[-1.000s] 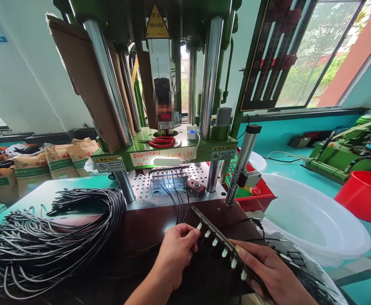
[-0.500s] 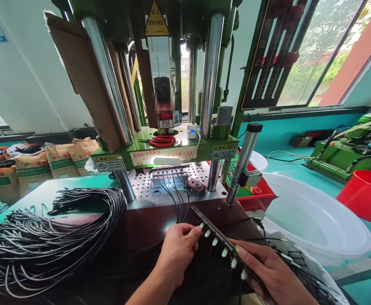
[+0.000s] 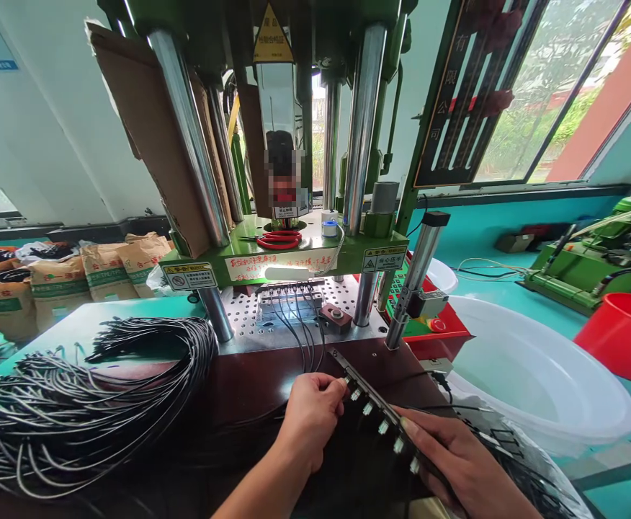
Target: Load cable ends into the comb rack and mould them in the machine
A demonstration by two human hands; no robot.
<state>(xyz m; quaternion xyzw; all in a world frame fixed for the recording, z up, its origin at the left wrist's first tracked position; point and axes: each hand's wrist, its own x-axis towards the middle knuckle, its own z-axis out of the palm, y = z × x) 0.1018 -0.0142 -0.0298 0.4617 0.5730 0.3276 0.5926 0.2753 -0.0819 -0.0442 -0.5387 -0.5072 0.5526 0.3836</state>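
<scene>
Silvery connectors (image 3: 383,427) stand in a row along one edge of a dark bar (image 3: 372,393), which slants away between the two hands. Nearest, the right hand (image 3: 445,447) grasps the bar's lower end, thumb along its upper face. Just ahead and to its left, the left hand (image 3: 311,409) has thumb and forefinger pinched on the end connector (image 3: 346,380), its other fingers curled in.

Five connectors between the hands show plainly and look seated, so the row seems largely filled; whether the one under the left fingertips is fully in, the fingers hide. Past those fingertips only a short bare tip of the bar remains. Anything under the right palm cannot be told.

Well to the left of the left hand, a thick bundle of black cables (image 3: 192,360) lies loose, so plenty appears unused. To the right of the right hand, dark pieces in a plastic bag (image 3: 542,481) spill beside a white tub (image 3: 569,382).

Beyond the left hand, several cables (image 3: 310,335) run into the mould (image 3: 288,311) on the press bed; that set looks loaded, not removed. Farther off, above it, red-handled pliers (image 3: 280,238) rest on the green platen (image 3: 342,254).
</scene>
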